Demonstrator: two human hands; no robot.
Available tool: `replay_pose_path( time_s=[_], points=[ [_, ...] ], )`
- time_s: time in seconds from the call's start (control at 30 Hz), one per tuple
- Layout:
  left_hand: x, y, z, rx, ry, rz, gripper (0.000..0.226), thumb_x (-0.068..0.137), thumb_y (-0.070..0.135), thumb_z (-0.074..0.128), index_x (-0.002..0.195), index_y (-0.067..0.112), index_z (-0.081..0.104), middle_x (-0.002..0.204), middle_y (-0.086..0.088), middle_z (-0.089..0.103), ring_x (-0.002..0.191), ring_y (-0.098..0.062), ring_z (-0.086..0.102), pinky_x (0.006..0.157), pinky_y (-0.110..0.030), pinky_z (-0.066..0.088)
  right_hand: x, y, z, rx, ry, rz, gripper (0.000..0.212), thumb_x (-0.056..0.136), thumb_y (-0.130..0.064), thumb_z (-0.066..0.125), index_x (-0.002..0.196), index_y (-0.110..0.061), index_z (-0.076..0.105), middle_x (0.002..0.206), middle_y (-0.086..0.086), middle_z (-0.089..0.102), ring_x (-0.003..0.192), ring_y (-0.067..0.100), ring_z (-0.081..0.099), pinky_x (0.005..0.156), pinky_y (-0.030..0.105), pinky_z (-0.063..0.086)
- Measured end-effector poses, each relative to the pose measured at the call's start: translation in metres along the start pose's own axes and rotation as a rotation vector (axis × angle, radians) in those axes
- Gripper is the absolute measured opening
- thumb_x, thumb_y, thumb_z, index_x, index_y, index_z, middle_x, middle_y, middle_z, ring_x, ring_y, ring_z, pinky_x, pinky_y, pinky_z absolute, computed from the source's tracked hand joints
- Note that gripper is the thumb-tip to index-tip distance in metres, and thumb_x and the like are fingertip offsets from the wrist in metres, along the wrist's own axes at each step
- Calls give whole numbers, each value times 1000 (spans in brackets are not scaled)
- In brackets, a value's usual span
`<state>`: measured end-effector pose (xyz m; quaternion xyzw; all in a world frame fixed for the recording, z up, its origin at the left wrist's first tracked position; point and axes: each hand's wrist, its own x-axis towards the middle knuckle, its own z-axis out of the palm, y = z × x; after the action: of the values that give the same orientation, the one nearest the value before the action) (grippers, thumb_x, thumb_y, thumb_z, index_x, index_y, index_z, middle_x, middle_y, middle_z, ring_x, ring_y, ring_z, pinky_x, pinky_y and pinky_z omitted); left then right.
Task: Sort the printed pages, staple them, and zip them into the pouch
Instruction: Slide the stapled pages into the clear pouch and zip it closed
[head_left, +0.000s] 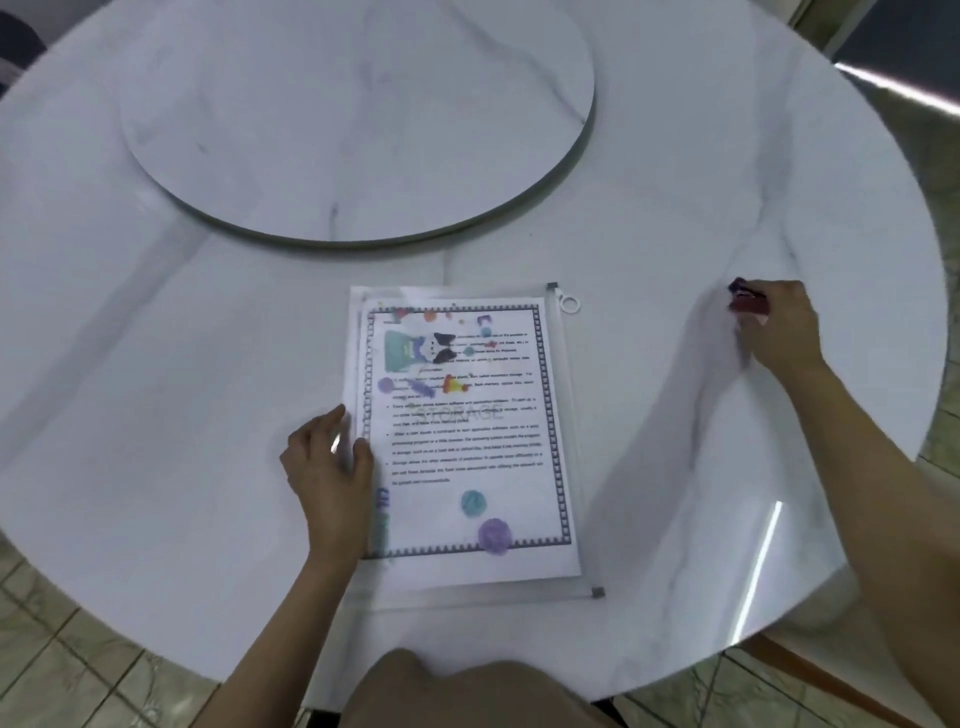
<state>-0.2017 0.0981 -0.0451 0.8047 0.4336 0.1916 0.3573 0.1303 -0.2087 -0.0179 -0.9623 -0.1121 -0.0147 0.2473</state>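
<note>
left hand laid on pouch, 9 o'clock, grip unclear | stapler gripped in right hand, 3 o'clock | risk: pages spilled if zip is left unclosed

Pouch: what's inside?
Printed pages show through the clear pouch, top sheet with a patterned border. Sheets beneath are covered, only offset left edges showing. The left hand hides part of that side.
</note>
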Motion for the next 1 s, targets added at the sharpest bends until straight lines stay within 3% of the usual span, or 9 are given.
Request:
replay_pose_path(
  time_s=[0.13, 0.27, 0.37, 0.53, 0.83, 0.9, 1.0],
  points=[
    [3, -3, 4, 42, -36, 83, 37, 90, 8, 55, 127, 8, 53, 134, -10, 47, 125, -24, 39, 108, -36, 29, 10, 18, 5, -71, -41, -8, 47, 79, 8, 52, 125, -1, 55, 124, 27, 50, 116, 39, 47, 101, 37, 37],
    [3, -2, 4, 108, -105, 199, 37, 91, 5, 52, 128, 6, 52, 138, -10, 46, 128, -23, 37, 107, -29, 26, 14, 19, 5, -124, -28, 18, 38, 83, -15, 48, 116, -1, 60, 120, 25, 53, 112, 39, 45, 93, 40, 38],
    [2, -4, 4, 160, -166, 268, 35, 91, 4, 52, 126, 3, 55, 137, -12, 49, 131, -27, 37, 107, -31, 27, 12, 17, 5, -163, -22, 12, 31, 85, -8, 57, 116, 0, 56, 116, 25, 53, 110, 41, 43, 91, 45, 36],
    [2, -10, 1, 235, -216, 300, 36, 91, 6, 53, 128, 4, 55, 139, -12, 48, 134, -27, 35, 108, -32, 26, 3, 18, 9, -80, 10, -16, 32, 84, -21, 65, 107, 0, 57, 111, 22, 56, 99, 40, 53, 90, 47, 41],
    [4, -17, -9, 302, -247, 332, 41, 91, 16, 49, 130, 3, 52, 139, -15, 48, 133, -34, 37, 108, -41, 30, -22, -11, 19, 100, 28, 132, 45, 81, -39, 66, 108, -3, 64, 108, 21, 61, 100, 33, 57, 83, 25, 38],
    [6, -18, -12, 311, -256, 332, 43, 90, 19, 47, 130, 3, 52, 139, -15, 47, 134, -34, 36, 108, -42, 30, -38, -36, 23, 198, 29, 105, 38, 81, -26, 70, 111, -3, 63, 111, 20, 60, 101, 31, 58, 85, 20, 37],
    [7, -20, -14, 334, -269, 313, 45, 93, 15, 53, 136, 3, 45, 145, -14, 40, 138, -31, 29, 112, -42, 27, -68, -78, 34, 338, -1, 5, 35, 76, -10, 73, 109, -3, 65, 107, 18, 60, 95, 29, 61, 85, 24, 44]
  ],
)
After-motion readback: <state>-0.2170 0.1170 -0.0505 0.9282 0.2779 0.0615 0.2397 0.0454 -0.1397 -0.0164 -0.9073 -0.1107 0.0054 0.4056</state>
